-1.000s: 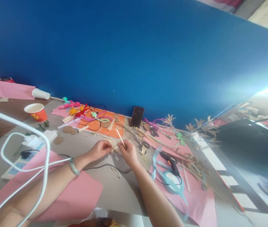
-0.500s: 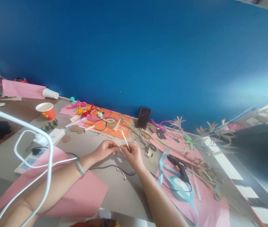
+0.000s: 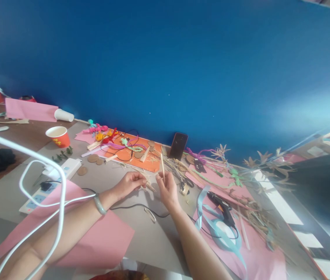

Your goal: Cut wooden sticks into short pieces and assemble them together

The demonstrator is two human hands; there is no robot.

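Observation:
Near the middle of the table, my right hand (image 3: 168, 190) is closed around a thin pale stick (image 3: 162, 163), which points almost straight up. To its left, my left hand (image 3: 130, 184), with a bracelet (image 3: 99, 205) on the wrist, pinches with thumb and fingertips. Some thin straw-coloured strands (image 3: 151, 186) show at those fingertips, too small to tell whether they are held or lie behind. A small gap separates the two hands. Beyond them lie loose dried stems (image 3: 179, 168) and an orange sheet (image 3: 153, 165) with craft bits on it.
A white cable (image 3: 61, 217) crosses the left foreground by a power strip (image 3: 71, 168) and a paper cup (image 3: 58, 137). At right are a glue gun (image 3: 224, 208), blue ribbon (image 3: 226, 237) and scissors (image 3: 188, 182). A phone (image 3: 178, 146) leans against the blue wall (image 3: 165, 70).
My hands have parted: the right one moved slightly right, away from the left. The stick in it, tilted left before, now stands nearly upright. My left hand barely moved.

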